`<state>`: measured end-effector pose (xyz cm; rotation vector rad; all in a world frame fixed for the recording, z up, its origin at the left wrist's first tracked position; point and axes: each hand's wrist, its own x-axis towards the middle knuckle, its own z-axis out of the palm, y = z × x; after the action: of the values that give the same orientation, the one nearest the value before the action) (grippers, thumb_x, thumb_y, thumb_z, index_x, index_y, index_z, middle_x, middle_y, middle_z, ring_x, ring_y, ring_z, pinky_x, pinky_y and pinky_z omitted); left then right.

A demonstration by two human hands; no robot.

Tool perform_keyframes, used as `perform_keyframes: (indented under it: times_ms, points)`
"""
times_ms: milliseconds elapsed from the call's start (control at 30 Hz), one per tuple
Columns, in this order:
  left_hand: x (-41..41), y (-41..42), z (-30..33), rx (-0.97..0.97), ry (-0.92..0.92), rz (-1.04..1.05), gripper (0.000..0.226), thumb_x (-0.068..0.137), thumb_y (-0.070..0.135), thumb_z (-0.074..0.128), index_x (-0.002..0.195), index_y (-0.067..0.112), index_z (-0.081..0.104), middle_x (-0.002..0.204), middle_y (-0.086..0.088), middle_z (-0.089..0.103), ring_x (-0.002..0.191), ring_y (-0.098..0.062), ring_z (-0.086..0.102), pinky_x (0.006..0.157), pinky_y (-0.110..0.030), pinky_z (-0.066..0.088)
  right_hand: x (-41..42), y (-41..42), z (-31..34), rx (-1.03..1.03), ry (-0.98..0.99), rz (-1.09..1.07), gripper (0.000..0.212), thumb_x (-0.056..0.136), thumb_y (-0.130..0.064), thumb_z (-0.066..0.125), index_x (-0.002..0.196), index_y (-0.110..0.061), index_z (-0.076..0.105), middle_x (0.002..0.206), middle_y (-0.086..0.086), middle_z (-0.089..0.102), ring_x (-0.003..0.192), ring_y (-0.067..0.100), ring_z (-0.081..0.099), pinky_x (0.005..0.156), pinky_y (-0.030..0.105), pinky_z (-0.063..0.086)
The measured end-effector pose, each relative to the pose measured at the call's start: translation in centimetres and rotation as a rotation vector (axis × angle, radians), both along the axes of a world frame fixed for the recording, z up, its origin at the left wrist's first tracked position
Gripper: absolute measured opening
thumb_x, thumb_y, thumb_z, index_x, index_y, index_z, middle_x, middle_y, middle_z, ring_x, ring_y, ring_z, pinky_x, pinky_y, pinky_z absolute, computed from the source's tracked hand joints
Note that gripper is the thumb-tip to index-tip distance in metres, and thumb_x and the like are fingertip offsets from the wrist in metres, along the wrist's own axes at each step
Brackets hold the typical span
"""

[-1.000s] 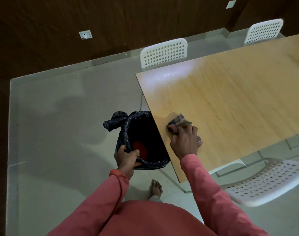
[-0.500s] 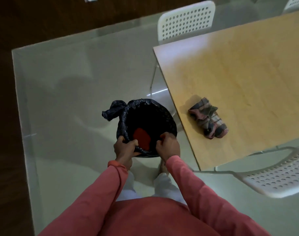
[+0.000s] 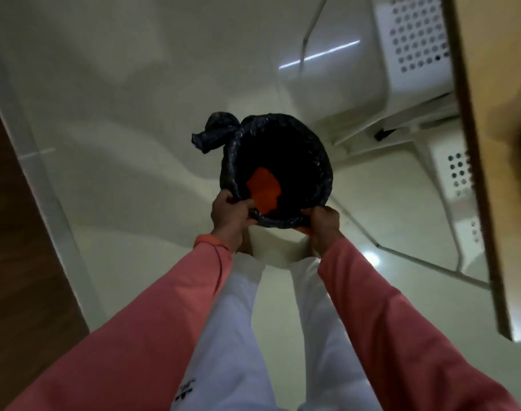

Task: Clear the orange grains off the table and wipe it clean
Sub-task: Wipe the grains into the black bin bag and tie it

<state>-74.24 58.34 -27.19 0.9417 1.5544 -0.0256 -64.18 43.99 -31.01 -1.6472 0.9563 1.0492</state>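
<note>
A small bin lined with a black bag (image 3: 300, 143) hangs low over the pale floor in front of my legs. An orange heap of grains (image 3: 263, 189) lies inside it. My left hand (image 3: 229, 213) grips the near left rim and my right hand (image 3: 324, 226) grips the near right rim. The wooden table (image 3: 496, 69) runs along the right edge of the view, seen from low down. A dark blur at the far right of the tabletop may be the cloth; I cannot tell.
A white perforated chair (image 3: 413, 46) stands under the table at the upper right, and a second white chair (image 3: 457, 185) is close on the right. A dark wooden wall (image 3: 13, 262) and its pale skirting bound the floor on the left.
My right hand left the cloth on the table and took the bin's rim. I have since bent down, so the bin is lower and the view has tipped toward the floor.
</note>
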Motion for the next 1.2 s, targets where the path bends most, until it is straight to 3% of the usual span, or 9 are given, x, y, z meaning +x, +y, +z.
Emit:
perform_keyframes:
  times_ms: [233,333,467,533,633,833,967,1067,1200]
  points:
    - [2.6,2.0,-10.3,-0.091,0.035,-0.04,0.037,0.076,0.012,0.078,0.109,0.014,0.061,0.099,-0.012,0.066,0.094,-0.028,0.067,0.073,-0.042,0.061,2.2,0.8,-12.0,-0.145,-0.082,-0.095,0.015,0.075,-0.005,0.062,0.088,-0.013,0.063,0.087,0.013,0.069,0.082,0.036,0.071,0.071,0.056,0.062]
    - [4.3,1.4,-12.2,-0.122,-0.017,-0.111,0.029,0.079,0.014,0.075,0.105,0.011,0.065,0.098,-0.011,0.068,0.092,-0.027,0.068,0.071,-0.038,0.062,3.9,0.2,-16.9,-0.143,-0.105,-0.179,0.037,0.077,-0.005,0.06,0.114,-0.006,0.063,0.107,0.017,0.066,0.091,0.038,0.07,0.062,0.049,0.062]
    - [6.6,-0.2,-13.2,-0.157,-0.085,-0.179,0.024,0.081,0.015,0.074,0.102,0.01,0.066,0.099,-0.01,0.069,0.089,-0.025,0.07,0.071,-0.039,0.062,5.6,-0.5,-18.1,-0.056,-0.008,-0.095,0.048,0.1,-0.003,0.044,0.147,-0.007,0.035,0.132,0.011,0.048,0.11,0.03,0.059,0.063,0.036,0.063]
    - [7.3,-1.0,-13.3,-0.172,-0.095,-0.201,0.021,0.081,0.016,0.075,0.1,0.011,0.067,0.099,-0.009,0.07,0.088,-0.024,0.07,0.072,-0.04,0.062,6.1,-0.7,-18.5,-0.087,0.003,-0.112,0.038,0.099,0.0,0.046,0.137,-0.006,0.043,0.118,0.013,0.054,0.103,0.032,0.062,0.064,0.038,0.063]
    - [7.9,-1.5,-12.5,-0.169,-0.094,-0.23,0.02,0.082,0.016,0.073,0.101,0.011,0.067,0.099,-0.008,0.069,0.086,-0.023,0.07,0.072,-0.038,0.062,6.3,-0.1,-17.7,-0.134,0.013,-0.163,0.016,0.092,0.003,0.055,0.106,-0.003,0.057,0.083,0.013,0.055,0.067,0.025,0.055,0.043,0.029,0.051]
    - [10.4,-0.8,-6.7,-0.071,-0.103,-0.191,0.01,0.083,0.017,0.071,0.092,0.015,0.067,0.093,-0.011,0.071,0.086,-0.024,0.071,0.071,-0.037,0.062,6.7,1.0,-10.0,-0.194,-0.068,0.032,0.028,0.08,-0.017,0.072,0.106,-0.008,0.067,0.104,0.016,0.071,0.085,0.028,0.068,0.064,0.04,0.06]
    - [13.5,-0.3,0.4,-0.002,-0.209,-0.122,0.015,0.086,0.019,0.07,0.098,0.011,0.067,0.093,-0.007,0.071,0.085,-0.022,0.071,0.071,-0.035,0.061,6.1,3.4,1.8,0.141,-0.268,0.057,0.017,0.09,-0.01,0.068,0.107,-0.009,0.069,0.1,0.014,0.074,0.085,0.023,0.072,0.069,0.033,0.061]
    - [15.8,-0.9,8.4,0.13,-0.303,-0.055,0.016,0.085,0.017,0.068,0.098,0.008,0.066,0.088,-0.004,0.07,0.076,-0.017,0.07,0.063,-0.031,0.058,6.2,2.6,13.6,0.318,-0.501,0.14,0.017,0.094,-0.011,0.067,0.11,-0.011,0.069,0.097,0.008,0.075,0.089,0.02,0.074,0.07,0.025,0.059]
    - [17.4,-3.3,16.8,0.297,-0.435,-0.015,0.011,0.085,0.019,0.067,0.094,0.013,0.065,0.092,-0.009,0.07,0.079,-0.021,0.07,0.063,-0.029,0.056,7.3,-1.4,24.0,0.269,-0.879,0.365,0.018,0.096,-0.02,0.066,0.115,-0.02,0.066,0.099,-0.005,0.074,0.09,0.012,0.072,0.072,0.03,0.06]
